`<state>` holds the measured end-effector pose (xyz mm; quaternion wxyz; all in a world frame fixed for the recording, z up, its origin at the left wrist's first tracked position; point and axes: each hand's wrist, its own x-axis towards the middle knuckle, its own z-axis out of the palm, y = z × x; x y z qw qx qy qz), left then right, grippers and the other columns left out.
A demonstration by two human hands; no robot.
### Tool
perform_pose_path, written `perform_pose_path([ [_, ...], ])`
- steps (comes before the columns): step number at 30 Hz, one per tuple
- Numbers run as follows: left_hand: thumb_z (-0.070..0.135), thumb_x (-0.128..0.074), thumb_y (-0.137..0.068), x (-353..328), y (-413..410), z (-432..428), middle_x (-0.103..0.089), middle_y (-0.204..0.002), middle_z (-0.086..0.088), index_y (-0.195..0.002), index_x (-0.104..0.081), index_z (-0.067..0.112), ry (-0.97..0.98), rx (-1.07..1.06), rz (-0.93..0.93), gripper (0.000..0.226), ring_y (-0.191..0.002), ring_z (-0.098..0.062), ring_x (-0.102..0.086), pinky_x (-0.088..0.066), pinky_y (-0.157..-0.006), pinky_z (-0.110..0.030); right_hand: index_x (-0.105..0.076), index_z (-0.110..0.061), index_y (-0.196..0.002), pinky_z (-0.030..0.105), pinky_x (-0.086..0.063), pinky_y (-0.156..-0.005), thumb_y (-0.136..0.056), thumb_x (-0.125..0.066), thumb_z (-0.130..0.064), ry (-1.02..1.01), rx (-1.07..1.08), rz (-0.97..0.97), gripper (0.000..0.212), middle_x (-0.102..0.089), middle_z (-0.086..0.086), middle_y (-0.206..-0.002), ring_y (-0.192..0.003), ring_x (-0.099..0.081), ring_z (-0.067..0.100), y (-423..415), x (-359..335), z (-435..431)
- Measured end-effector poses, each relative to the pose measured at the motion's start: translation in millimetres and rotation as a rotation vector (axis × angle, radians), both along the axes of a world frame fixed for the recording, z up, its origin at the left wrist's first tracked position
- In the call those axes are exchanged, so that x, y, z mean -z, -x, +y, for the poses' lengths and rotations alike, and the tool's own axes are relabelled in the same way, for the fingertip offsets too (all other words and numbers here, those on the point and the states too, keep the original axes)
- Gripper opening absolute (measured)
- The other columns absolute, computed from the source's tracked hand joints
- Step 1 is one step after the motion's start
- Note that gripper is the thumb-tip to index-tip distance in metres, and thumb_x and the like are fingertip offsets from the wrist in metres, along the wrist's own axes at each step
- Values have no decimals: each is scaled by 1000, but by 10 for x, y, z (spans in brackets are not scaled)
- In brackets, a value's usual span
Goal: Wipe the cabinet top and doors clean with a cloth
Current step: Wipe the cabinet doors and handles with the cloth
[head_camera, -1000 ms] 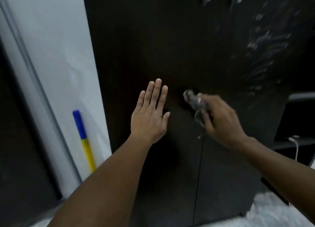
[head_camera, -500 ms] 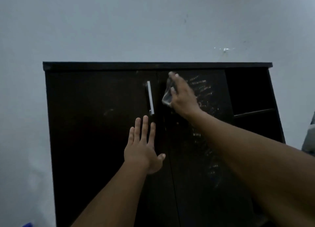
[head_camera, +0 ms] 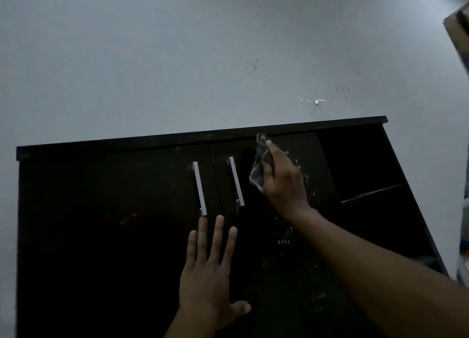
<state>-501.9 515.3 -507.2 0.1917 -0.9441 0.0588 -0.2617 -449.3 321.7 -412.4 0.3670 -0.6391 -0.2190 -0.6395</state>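
Head view: a dark matte cabinet [head_camera: 101,236] stands against a pale, scuffed wall [head_camera: 177,58], with an open shelf [head_camera: 370,193] at right. Flat silver handles [head_camera: 199,188] flank the door seam. At upper centre, the right hand [head_camera: 284,183] grips a crumpled grey cloth [head_camera: 258,165] just under the top edge. The left hand [head_camera: 205,282] lies flat below, fingers spread.

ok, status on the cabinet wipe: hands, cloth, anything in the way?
Right hand grips cloth on right door, just under top edge. Left hand open, below left handle. Right handle close beside cloth.
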Motion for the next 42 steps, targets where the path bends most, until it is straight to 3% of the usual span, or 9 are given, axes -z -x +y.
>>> perform_pose_path([
  [3,86,-60,-71,-45,-85,-43,68,-135,-8,-141,48,25,-112,75,-6,142,-125,-31,63,29,-116,-52,-32,-16,-155,43,-23,-123,-102,-49,-24,150,51,174,56,-28,4,-164,-153,-19,20,-250,-218,-50],
  [6,89,-62,-65,-107,-198,-99,68,-136,-7,-141,48,23,-170,128,-36,149,-125,-28,63,34,-112,-48,-22,-31,-157,38,-9,-121,-104,-43,-33,190,131,175,57,-9,-13,-167,-154,4,7,-488,-115,-121],
  [10,94,-61,-58,-148,-270,-158,67,-137,-9,-138,50,19,-209,151,-71,156,-128,-27,61,34,-113,-46,-37,-24,-152,29,-12,-120,-102,-49,-19,145,135,31,51,-22,-11,-160,-153,-13,11,-553,255,-123],
  [17,96,-60,-54,-116,-301,-208,64,-140,-12,-141,48,13,-178,197,-141,162,-132,-28,58,28,-117,-46,-45,-14,-146,45,-36,-115,-83,-68,-4,387,203,-23,67,-42,7,-154,-148,-33,22,-461,1392,-303],
  [23,100,-56,-49,-78,-293,-206,62,-142,-12,-141,48,13,-175,191,-158,164,-133,-28,57,26,-119,-47,-53,-10,-141,40,-39,-113,-93,-58,-4,129,114,-9,49,-51,16,-149,-142,-42,30,-372,261,-481],
  [28,98,-58,-51,-95,-307,-216,65,-138,-12,-139,50,15,-173,172,-149,163,-132,-27,58,29,-117,-46,-34,-31,-154,41,-11,-122,-105,-39,-33,120,175,149,50,-19,-7,-166,-155,-6,16,-643,-313,-491],
  [34,99,-57,-50,-125,-320,-217,65,-139,-12,-140,49,15,-174,155,-155,163,-131,-28,59,27,-119,-47,-29,-29,-157,44,-10,-125,-106,-35,-31,-98,183,202,51,-19,-5,-167,-155,-2,16,-806,440,-589],
  [38,101,-55,-48,-87,-314,-222,62,-141,-13,-141,48,13,-176,156,-183,164,-134,-30,56,24,-120,-47,-32,-23,-155,35,-17,-123,-104,-41,-14,-79,198,235,53,-22,-5,-165,-154,-8,12,-647,1233,-484],
  [42,100,-54,-51,-57,-354,-207,60,-144,-15,-143,46,10,-155,186,-210,163,-138,-31,51,22,-122,-48,-32,-19,-153,42,-27,-121,-95,-51,3,46,247,321,65,-26,-1,-161,-153,-19,21,-400,2184,-386],
])
